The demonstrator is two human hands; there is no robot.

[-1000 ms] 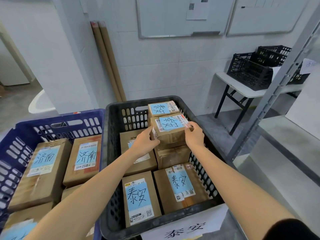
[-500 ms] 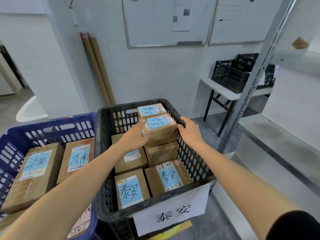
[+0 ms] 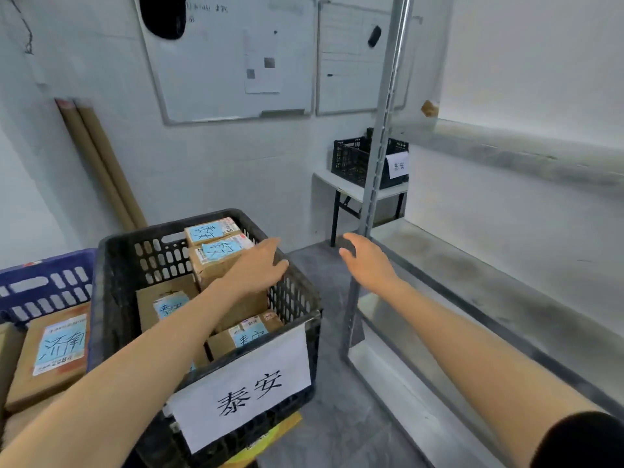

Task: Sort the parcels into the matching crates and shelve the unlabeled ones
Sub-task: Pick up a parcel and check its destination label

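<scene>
A black crate (image 3: 111,282) with a white paper sign (image 3: 243,390) on its front holds several brown parcels with blue labels. The top parcel (image 3: 216,256) sits on a stack at the crate's back right. My left hand (image 3: 258,265) hovers over the crate's right side beside that parcel, fingers relaxed, holding nothing. My right hand (image 3: 366,261) is lifted to the right of the crate, above the floor near the shelf post (image 3: 378,146), fingers loose and empty. A blue crate (image 3: 40,282) at the left holds parcels with blue labels (image 3: 62,344).
A grey metal shelf unit (image 3: 489,298) fills the right side, its lower boards bare. Against the back wall a small white table (image 3: 341,185) carries a black crate (image 3: 351,158) with a paper sign. Cardboard tubes (image 3: 101,170) lean on the wall.
Both hands have let go of the top parcel, which now rests on the stack. My right hand moved right, off the crate; the view has tilted up and right.
</scene>
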